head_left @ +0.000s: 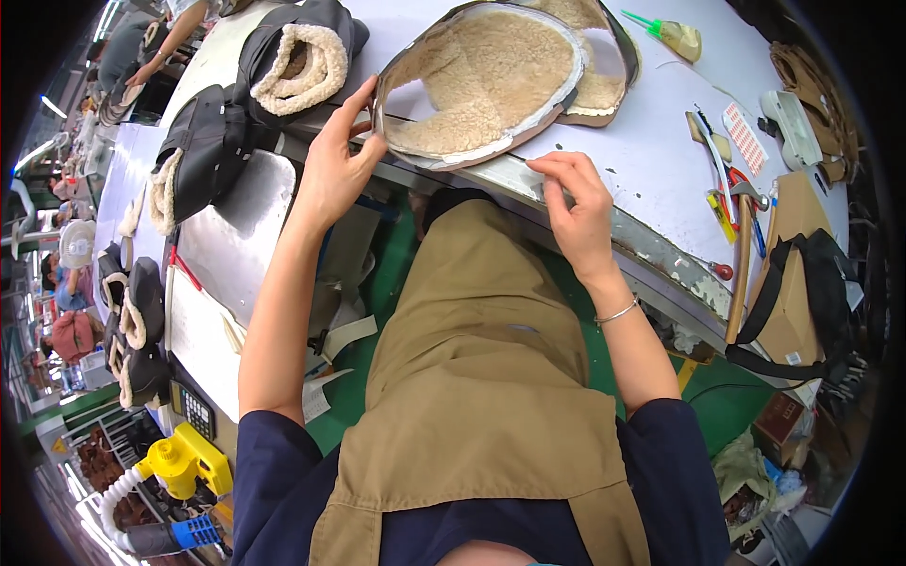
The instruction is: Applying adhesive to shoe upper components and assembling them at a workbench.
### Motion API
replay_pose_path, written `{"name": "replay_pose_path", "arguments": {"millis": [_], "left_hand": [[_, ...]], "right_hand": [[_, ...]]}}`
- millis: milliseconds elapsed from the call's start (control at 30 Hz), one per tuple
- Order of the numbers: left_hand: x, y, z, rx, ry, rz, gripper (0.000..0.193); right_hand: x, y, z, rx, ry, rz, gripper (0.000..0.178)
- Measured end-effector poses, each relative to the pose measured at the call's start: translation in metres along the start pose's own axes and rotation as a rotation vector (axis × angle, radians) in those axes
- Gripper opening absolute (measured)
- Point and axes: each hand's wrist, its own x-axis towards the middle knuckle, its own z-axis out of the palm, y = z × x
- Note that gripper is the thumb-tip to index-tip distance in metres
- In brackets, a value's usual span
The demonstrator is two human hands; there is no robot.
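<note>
Biggest item: white-topped worktable [675,203], running across the top of the view, near edge scuffed. Then khaki apron [477,406] on the wearer, over a dark blue short-sleeved top [278,462]. Fleece-lined upper [514,61] sits at the table's near edge, straight ahead of the wearer, cream pile facing up, pale band along its rim; can't tell if it is lifted off the top. It overlaps a second fleece-lined piece [602,94] just right of it. Two black fleece-lined shoes [203,132] lie to the left, cuffs showing. Yellow blower [193,462] with a white ribbed hose is lower left. Hammer [742,269] lies at the right end of the table, wooden handle toward the wearer. Left hand [344,146]: thumb and fingers hold the upper's left rim. Right hand [578,203]: just beside the upper's lower right rim, fingers bent, gap to thumb narrow; can't tell if anything is pinched. Green-nozzled bottle [679,41] lies at the far side. Smallest: thin bracelet [619,314] on the right wrist.
</note>
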Motion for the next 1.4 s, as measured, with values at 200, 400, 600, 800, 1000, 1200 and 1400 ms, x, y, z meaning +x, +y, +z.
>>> {"name": "replay_pose_path", "arguments": {"millis": [200, 400, 600, 800, 1000, 1200, 1400], "left_hand": [[-0.011, 0.013, 0.011, 0.102, 0.035, 0.052, 0.068], [-0.012, 0.024, 0.031, 0.514, 0.188, 0.328, 0.081], [-0.007, 0.038, 0.043, 1.180, 0.184, 0.740, 0.052], [0.004, 0.032, 0.051, 1.223, -0.278, 0.586, 0.011], [0.014, 0.019, 0.046, 1.080, -0.265, 0.516, 0.015], [0.018, 0.012, 0.054, 1.052, -0.112, 0.368, 0.015], [0.019, 0.008, 0.052, 1.007, -0.051, 0.387, 0.016]], "right_hand": [[0.012, 0.002, 0.001, -0.023, 0.005, 0.000, 0.020], [0.031, -0.005, 0.034, -0.005, -0.136, -0.183, 0.017], [0.034, 0.004, 0.061, 0.109, -0.143, -0.067, 0.015], [0.020, 0.004, 0.050, -0.094, -0.169, -0.308, 0.023], [0.002, -0.004, 0.055, -0.304, -0.159, -0.400, 0.033], [-0.002, -0.003, 0.061, -0.349, -0.152, -0.381, 0.036], [0.001, -0.006, 0.061, -0.363, -0.151, -0.317, 0.035]]}}
